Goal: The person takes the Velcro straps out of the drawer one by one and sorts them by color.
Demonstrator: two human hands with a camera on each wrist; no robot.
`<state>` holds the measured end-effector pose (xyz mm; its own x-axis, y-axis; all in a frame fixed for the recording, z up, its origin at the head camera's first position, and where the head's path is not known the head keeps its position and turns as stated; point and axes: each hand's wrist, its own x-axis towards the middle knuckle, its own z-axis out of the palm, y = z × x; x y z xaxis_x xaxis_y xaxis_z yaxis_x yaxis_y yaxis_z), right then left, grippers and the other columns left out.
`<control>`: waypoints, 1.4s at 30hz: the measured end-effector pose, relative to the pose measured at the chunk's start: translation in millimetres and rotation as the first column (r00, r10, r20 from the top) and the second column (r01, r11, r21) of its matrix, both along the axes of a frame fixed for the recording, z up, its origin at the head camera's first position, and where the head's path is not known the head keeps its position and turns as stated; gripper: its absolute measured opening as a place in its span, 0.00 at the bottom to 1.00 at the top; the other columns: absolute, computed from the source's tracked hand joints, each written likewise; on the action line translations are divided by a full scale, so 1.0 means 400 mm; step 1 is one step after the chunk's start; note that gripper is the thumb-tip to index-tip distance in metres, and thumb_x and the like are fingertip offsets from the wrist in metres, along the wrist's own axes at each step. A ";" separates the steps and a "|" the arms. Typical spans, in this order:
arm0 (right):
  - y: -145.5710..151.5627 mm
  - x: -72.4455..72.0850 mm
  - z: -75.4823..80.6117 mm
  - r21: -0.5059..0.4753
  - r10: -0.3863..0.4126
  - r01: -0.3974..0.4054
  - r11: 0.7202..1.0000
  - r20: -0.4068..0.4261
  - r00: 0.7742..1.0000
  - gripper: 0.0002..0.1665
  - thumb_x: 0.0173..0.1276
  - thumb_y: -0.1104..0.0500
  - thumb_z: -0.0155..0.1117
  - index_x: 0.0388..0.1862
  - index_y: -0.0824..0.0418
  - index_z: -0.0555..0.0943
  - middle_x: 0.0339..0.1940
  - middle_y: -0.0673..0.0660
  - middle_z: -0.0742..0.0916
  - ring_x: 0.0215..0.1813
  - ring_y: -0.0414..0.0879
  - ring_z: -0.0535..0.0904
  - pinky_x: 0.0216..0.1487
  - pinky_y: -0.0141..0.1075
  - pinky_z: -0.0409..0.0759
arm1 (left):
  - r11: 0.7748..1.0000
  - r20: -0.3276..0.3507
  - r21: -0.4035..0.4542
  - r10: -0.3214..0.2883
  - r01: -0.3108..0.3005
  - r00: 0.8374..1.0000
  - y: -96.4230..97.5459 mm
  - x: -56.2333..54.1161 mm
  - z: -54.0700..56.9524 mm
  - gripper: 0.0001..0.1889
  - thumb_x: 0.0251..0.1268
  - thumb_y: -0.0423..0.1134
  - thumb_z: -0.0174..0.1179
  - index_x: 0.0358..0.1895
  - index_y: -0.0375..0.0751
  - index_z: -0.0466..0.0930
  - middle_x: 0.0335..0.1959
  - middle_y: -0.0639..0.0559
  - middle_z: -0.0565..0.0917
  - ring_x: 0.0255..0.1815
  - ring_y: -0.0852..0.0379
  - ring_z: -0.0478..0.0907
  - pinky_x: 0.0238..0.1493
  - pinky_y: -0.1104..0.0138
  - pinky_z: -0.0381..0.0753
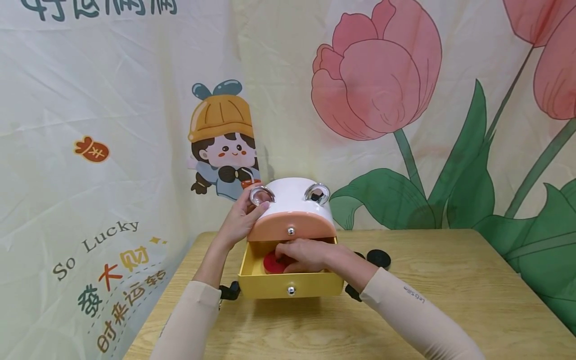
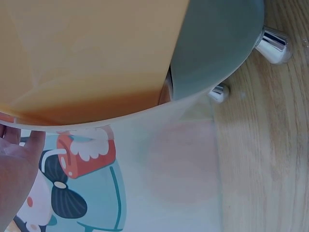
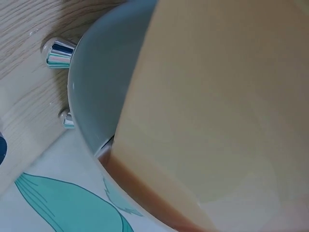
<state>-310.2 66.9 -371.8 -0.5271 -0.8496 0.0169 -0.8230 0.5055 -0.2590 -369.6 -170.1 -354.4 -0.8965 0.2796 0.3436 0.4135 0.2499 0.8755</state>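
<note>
A small rounded drawer cabinet (image 1: 290, 192) with a white shell stands on the table, two silver rings on its top. Its upper orange drawer (image 1: 310, 225) is closed, and the lower yellow drawer (image 1: 315, 286) is pulled out. My left hand (image 1: 240, 220) holds the cabinet's upper left side beside the left silver ring (image 1: 256, 189); part of that hand (image 2: 19, 159) shows at the shell's edge in the left wrist view. Inside the yellow drawer, my right hand (image 1: 306, 255) has bent fingers on a red round object (image 1: 271, 264), partly hiding it. The right wrist view shows the drawer's side and the shell, not the hand.
Black round pieces, one a disc (image 1: 379, 258), lie on the wooden table (image 1: 450, 290) right of the cabinet. A black item (image 1: 230, 291) is by the drawer's left front corner. A printed cloth (image 1: 288, 100) hangs close behind. Silver feet (image 2: 275, 46) support the cabinet.
</note>
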 end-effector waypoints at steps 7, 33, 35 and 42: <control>0.006 0.001 -0.004 -0.009 -0.005 0.005 1.000 0.007 1.000 0.18 0.75 0.47 0.66 0.57 0.52 0.78 0.49 0.46 0.85 0.46 0.34 0.79 0.54 0.24 0.78 | 1.000 -0.021 0.006 0.000 0.001 1.000 0.000 -0.001 -0.004 0.34 0.77 0.49 0.62 0.80 0.53 0.58 0.68 0.46 0.76 0.69 0.41 0.74 0.75 0.42 0.67; 0.039 0.014 0.017 -0.028 0.005 -0.002 1.000 0.099 0.995 0.13 0.78 0.46 0.62 0.54 0.50 0.78 0.46 0.42 0.82 0.49 0.36 0.77 0.57 0.28 0.77 | 1.000 -0.035 -0.007 0.005 -0.005 0.999 -0.001 0.000 -0.007 0.32 0.75 0.53 0.63 0.77 0.61 0.62 0.66 0.48 0.77 0.68 0.43 0.75 0.75 0.42 0.69; 0.041 0.014 0.020 -0.036 0.011 -0.007 0.999 0.113 0.994 0.13 0.79 0.46 0.61 0.54 0.50 0.78 0.46 0.41 0.82 0.49 0.36 0.77 0.57 0.28 0.77 | 1.000 -0.030 -0.005 0.003 -0.003 1.000 -0.001 0.000 -0.007 0.32 0.76 0.52 0.62 0.78 0.59 0.61 0.66 0.47 0.77 0.68 0.42 0.74 0.75 0.42 0.68; 0.056 0.022 0.029 -0.106 0.037 -0.018 0.994 0.184 0.982 0.13 0.79 0.44 0.60 0.54 0.49 0.78 0.45 0.41 0.82 0.49 0.36 0.77 0.55 0.29 0.77 | 1.000 -0.023 0.007 -0.001 0.001 1.000 -0.001 -0.001 -0.007 0.32 0.76 0.49 0.62 0.78 0.58 0.60 0.67 0.49 0.76 0.70 0.42 0.74 0.76 0.42 0.67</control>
<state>-301.3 89.4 -360.2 -0.5058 -0.8626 0.0097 -0.7691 0.4459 -0.4580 -369.8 -170.3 -357.4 -0.8882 0.2779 0.3658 0.4334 0.2431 0.8678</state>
